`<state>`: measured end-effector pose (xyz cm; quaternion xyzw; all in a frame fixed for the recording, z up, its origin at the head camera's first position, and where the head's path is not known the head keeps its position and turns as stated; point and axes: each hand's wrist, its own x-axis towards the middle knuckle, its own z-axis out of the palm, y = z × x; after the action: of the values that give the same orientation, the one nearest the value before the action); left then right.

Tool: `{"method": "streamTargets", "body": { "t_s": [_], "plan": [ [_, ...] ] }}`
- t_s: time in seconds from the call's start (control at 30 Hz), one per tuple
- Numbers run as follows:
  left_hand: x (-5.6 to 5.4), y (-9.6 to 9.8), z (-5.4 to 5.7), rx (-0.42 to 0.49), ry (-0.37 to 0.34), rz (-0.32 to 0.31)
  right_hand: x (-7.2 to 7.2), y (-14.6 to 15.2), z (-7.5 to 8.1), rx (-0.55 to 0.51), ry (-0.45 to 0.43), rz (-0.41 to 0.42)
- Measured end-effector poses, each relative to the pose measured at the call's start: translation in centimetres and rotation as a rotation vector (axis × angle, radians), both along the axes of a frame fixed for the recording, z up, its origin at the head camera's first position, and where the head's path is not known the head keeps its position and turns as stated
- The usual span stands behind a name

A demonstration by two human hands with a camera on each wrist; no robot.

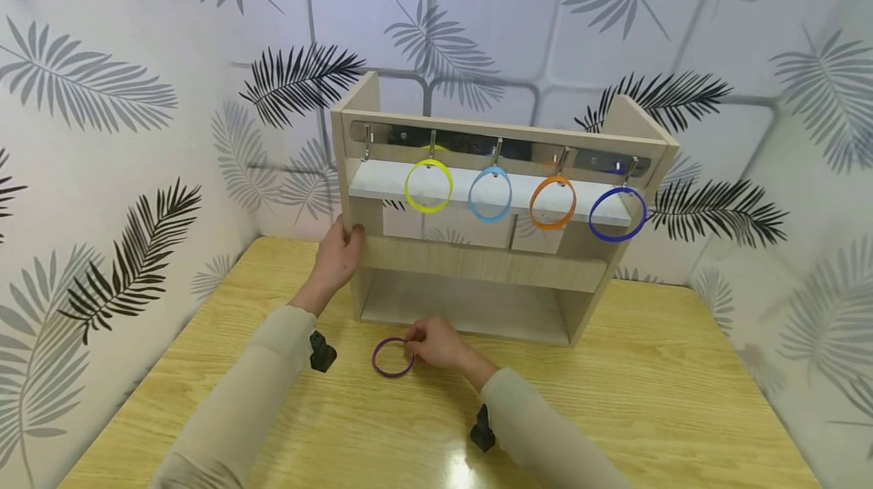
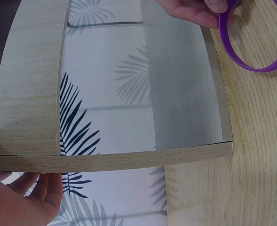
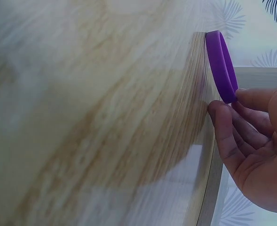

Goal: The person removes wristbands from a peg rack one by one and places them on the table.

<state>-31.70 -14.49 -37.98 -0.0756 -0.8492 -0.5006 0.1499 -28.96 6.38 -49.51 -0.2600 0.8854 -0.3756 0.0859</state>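
A small wooden shelf unit (image 1: 477, 261) stands on the table, with a row of metal hooks along its top. My left hand (image 1: 337, 254) grips the edge of its left side panel (image 2: 129, 160), fingers behind the panel. Between the thumb and fingertips of my right hand (image 1: 439, 343), a purple silicone wristband (image 3: 219, 63) is pinched at its edge, close over the table in front of the unit. Yellow (image 1: 428, 209), light blue (image 1: 489, 219), orange (image 1: 546, 226) and dark blue (image 1: 614, 238) wristbands hang from hooks. The leftmost hook (image 1: 367, 142) carries none.
The light wooden table (image 1: 648, 398) extends to both sides and in front of the unit. Behind it rises a wall (image 1: 477, 42) patterned with grey and black leaves. A white inner shelf board (image 1: 382, 182) sits behind the hooks.
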Motion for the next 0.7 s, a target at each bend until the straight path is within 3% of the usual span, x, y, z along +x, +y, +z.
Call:
{"method": "streamTargets", "body": {
  "t_s": [0.27,0.37,0.7],
  "plan": [
    [0.0,0.0,0.0,0.017,0.003,-0.011,-0.2,0.4,-0.2,0.010,0.055,0.038],
    [-0.1,0.0,0.0,0.013,0.002,-0.008,-0.1,0.5,0.1,0.059,0.088,0.034],
    [0.1,0.0,0.1,0.015,-0.010,-0.008,0.9,1.5,2.9,0.169,0.216,0.044]
  ]
}}
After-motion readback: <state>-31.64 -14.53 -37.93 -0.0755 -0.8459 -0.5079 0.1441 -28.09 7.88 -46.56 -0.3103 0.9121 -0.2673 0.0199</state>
